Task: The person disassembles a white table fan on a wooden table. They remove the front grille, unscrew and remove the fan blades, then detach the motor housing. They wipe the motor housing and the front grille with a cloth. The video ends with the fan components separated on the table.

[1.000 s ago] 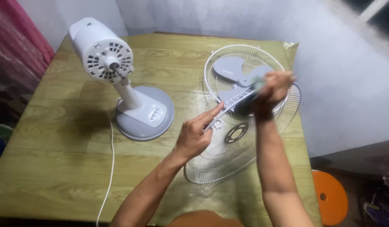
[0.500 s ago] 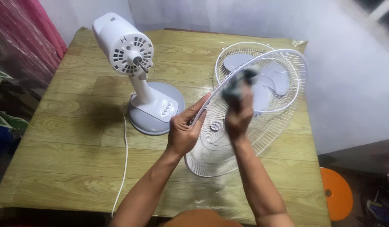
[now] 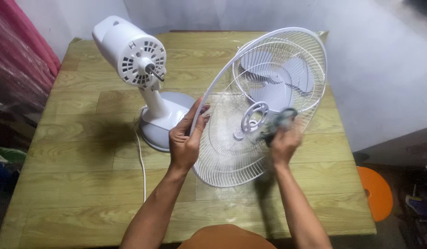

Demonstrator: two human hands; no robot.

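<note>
White wire fan guard (image 3: pixel 232 138) tilted beside fan body (image 3: pixel 144 78); left hand (image 3: pixel 185 138) clasps rim; right hand (image 3: pixel 283 140) fisted round dark cloth (image 3: pixel 277 122) against guard.

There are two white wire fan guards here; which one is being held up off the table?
The larger guard with the ring at its centre: the left hand grips its rim, tilting it up. The other guard lies behind it on the table, around the blades.
</note>
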